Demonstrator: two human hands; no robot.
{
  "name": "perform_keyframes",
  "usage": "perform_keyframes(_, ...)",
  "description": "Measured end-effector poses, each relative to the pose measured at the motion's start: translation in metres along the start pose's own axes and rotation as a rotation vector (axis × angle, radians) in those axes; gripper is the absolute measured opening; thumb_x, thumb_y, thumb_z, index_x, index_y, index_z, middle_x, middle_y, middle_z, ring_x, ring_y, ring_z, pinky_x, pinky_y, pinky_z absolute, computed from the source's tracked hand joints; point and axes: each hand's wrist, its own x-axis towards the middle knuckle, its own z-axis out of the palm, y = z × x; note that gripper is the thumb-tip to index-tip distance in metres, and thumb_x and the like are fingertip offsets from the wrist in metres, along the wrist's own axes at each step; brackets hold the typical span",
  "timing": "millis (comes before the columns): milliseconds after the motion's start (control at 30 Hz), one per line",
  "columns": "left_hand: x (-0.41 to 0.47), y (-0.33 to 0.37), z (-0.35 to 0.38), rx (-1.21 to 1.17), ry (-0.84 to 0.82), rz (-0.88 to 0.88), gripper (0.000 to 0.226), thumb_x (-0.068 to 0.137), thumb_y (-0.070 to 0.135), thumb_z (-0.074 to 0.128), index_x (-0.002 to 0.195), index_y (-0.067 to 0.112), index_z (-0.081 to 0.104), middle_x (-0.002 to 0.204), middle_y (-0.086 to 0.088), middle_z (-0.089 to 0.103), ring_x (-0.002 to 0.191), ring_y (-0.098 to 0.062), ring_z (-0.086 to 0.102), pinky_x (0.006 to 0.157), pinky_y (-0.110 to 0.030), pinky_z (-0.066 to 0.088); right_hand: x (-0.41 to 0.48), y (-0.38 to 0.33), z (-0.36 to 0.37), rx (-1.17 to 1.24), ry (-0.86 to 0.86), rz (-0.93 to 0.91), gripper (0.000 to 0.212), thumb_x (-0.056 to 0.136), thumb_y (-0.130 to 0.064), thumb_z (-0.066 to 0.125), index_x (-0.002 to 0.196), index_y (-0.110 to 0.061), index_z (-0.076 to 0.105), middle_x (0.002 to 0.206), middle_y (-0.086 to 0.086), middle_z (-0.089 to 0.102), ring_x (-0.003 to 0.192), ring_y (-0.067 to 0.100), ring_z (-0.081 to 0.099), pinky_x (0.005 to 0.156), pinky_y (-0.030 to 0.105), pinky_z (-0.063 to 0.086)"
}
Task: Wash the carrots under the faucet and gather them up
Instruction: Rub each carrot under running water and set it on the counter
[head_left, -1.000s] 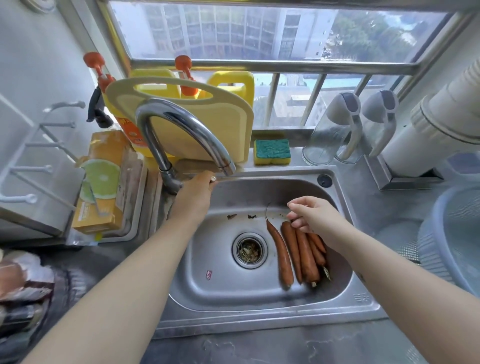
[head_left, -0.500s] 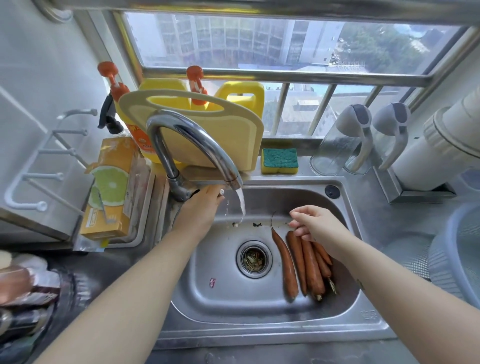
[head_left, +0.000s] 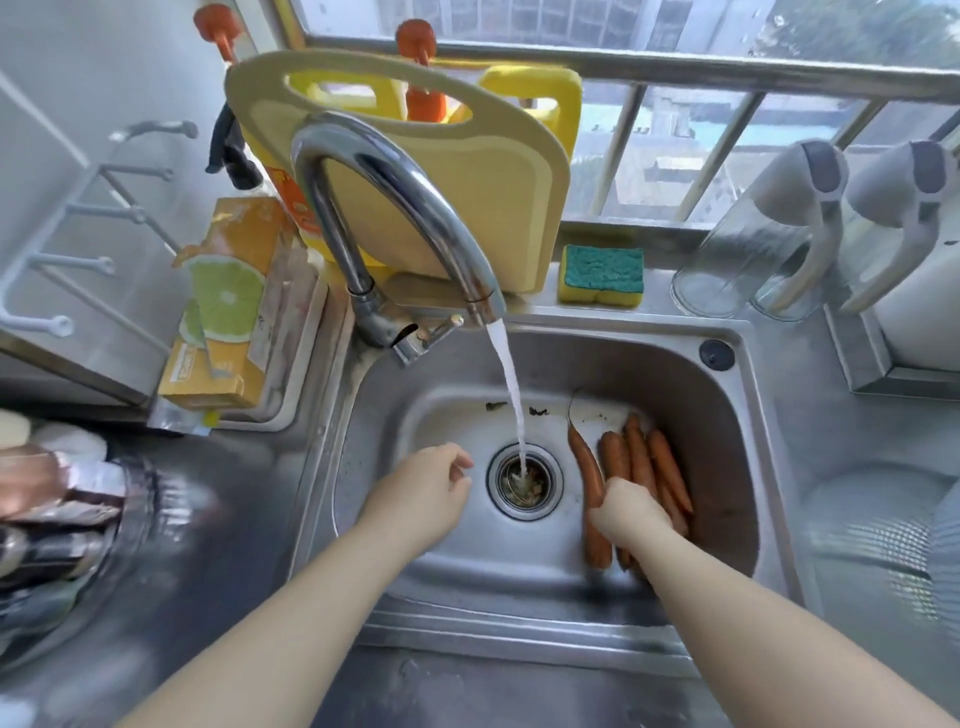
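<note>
Several orange carrots (head_left: 642, 457) lie side by side on the right of the steel sink (head_left: 727, 415). The chrome faucet (head_left: 395, 176) arches over the basin, and a stream of water (head_left: 511, 395) falls from its spout into the drain strainer (head_left: 524, 480). My right hand (head_left: 626, 512) is down on the carrots, its fingers over the leftmost ones; their near ends are hidden under it. My left hand (head_left: 428, 488) hovers inside the basin left of the drain, fingers loosely curled and holding nothing.
A yellow cutting board (head_left: 457, 208) leans behind the faucet with a sponge (head_left: 601, 274) beside it. Two clear pitchers (head_left: 769, 244) stand at the back right. An orange box (head_left: 228, 306) sits left of the sink, and a plastic colander (head_left: 930, 545) is on the right counter.
The water now runs in a full stream. My left hand left the faucet handle and dropped into the basin. My right hand came down onto the carrots.
</note>
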Motion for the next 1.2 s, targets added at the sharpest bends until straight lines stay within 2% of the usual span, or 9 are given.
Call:
perform_keyframes(200, 0.0, -0.006, 0.004, -0.006, -0.009, -0.018, 0.025, 0.093, 0.028, 0.047, 0.116, 0.029, 0.056, 0.11, 0.011, 0.062, 0.096, -0.014, 0.062, 0.089, -0.034, 0.049, 0.034, 0.013, 0.041, -0.219, 0.142, -0.013, 0.085, 0.076, -0.038, 0.043, 0.152, -0.032, 0.006, 0.158, 0.006, -0.021, 0.144, 0.028, -0.023, 0.118, 0.043, -0.008)
perform_keyframes(433, -0.003, -0.005, 0.005, -0.019, -0.035, -0.013, 0.026, 0.093, 0.029, 0.046, 0.117, 0.03, 0.055, 0.095, 0.012, 0.059, 0.097, -0.014, 0.059, 0.086, -0.03, 0.049, 0.023, -0.003, 0.016, 0.032, 0.107, 0.111, 0.063, 0.089, -0.025, 0.044, 0.148, -0.013, 0.026, 0.16, 0.01, 0.011, 0.147, 0.025, 0.016, 0.115, 0.032, 0.022)
perform_keyframes(533, 0.0, -0.002, 0.009, -0.112, -0.093, -0.042, 0.025, 0.094, 0.026, 0.048, 0.117, 0.025, 0.057, 0.11, 0.007, 0.062, 0.097, -0.016, 0.06, 0.088, -0.028, 0.047, -0.009, -0.026, -0.029, 0.086, -0.14, 0.086, 0.073, 0.092, -0.055, 0.039, 0.148, -0.009, 0.027, 0.152, 0.014, 0.035, 0.139, 0.027, 0.034, 0.113, 0.029, 0.022)
perform_keyframes(633, 0.004, 0.006, 0.018, -0.296, -0.156, -0.145, 0.024, 0.094, 0.027, 0.05, 0.117, 0.024, 0.057, 0.12, 0.001, 0.061, 0.104, -0.017, 0.06, 0.088, -0.026, 0.045, -0.035, -0.031, -0.058, -0.031, -0.292, 0.023, 0.1, 0.065, -0.082, 0.04, 0.137, -0.014, 0.05, 0.156, 0.012, 0.026, 0.144, 0.029, 0.023, 0.119, 0.032, 0.011)
perform_keyframes(733, 0.002, 0.026, 0.029, -0.69, -0.303, -0.406, 0.041, 0.097, 0.032, 0.046, 0.135, 0.015, 0.044, 0.132, -0.005, 0.052, 0.111, -0.02, 0.054, 0.095, -0.034, 0.043, -0.052, -0.026, -0.081, 0.127, -0.399, 0.026, 0.064, 0.055, -0.06, 0.052, 0.093, -0.013, 0.074, 0.147, 0.012, 0.043, 0.138, 0.03, 0.036, 0.114, 0.035, 0.025)
perform_keyframes(867, 0.011, 0.051, 0.045, -1.249, -0.231, -0.596, 0.046, 0.1, 0.024, 0.043, 0.143, 0.011, 0.032, 0.141, -0.015, 0.045, 0.125, -0.033, 0.049, 0.1, -0.045, 0.043, -0.077, -0.03, -0.107, 0.278, -0.335, -0.021, 0.035, 0.071, -0.047, 0.06, 0.087, -0.019, 0.075, 0.135, 0.014, 0.055, 0.144, 0.023, 0.021, 0.117, 0.036, 0.023)
perform_keyframes(967, 0.029, 0.068, 0.052, -1.44, -0.095, -0.557, 0.03, 0.101, 0.019, 0.04, 0.128, 0.006, 0.045, 0.119, -0.016, 0.059, 0.101, -0.029, 0.061, 0.097, -0.044, 0.046, -0.088, -0.033, -0.118, 0.426, -0.371, 0.004, 0.042, 0.082, -0.04, 0.055, 0.106, -0.009, 0.071, 0.126, 0.013, 0.062, 0.132, 0.025, 0.046, 0.088, 0.028, 0.05)
perform_keyframes(1067, 0.04, 0.087, 0.052, -1.552, 0.006, -0.587, 0.024, 0.102, 0.02, 0.038, 0.087, 0.003, 0.046, 0.074, -0.011, 0.053, 0.064, -0.02, 0.054, 0.075, -0.04, 0.053, -0.096, -0.035, -0.122, 0.46, -0.365, 0.03, 0.044, 0.087, -0.039, 0.048, 0.104, -0.003, 0.067, 0.129, 0.012, 0.058, 0.124, 0.023, 0.053, 0.07, 0.021, 0.041)
perform_keyframes(1200, 0.047, 0.097, 0.044, -1.699, 0.036, -0.642, 0.04, 0.102, 0.029, 0.032, 0.066, 0.013, 0.036, 0.039, 0.0, 0.038, 0.03, -0.012, 0.035, 0.044, -0.022, 0.035, -0.102, -0.037, -0.122, 0.488, -0.376, -0.023, 0.037, 0.089, -0.035, 0.051, 0.095, -0.002, 0.065, 0.098, 0.021, 0.07, 0.064, 0.02, 0.057, 0.056, 0.027, 0.046)
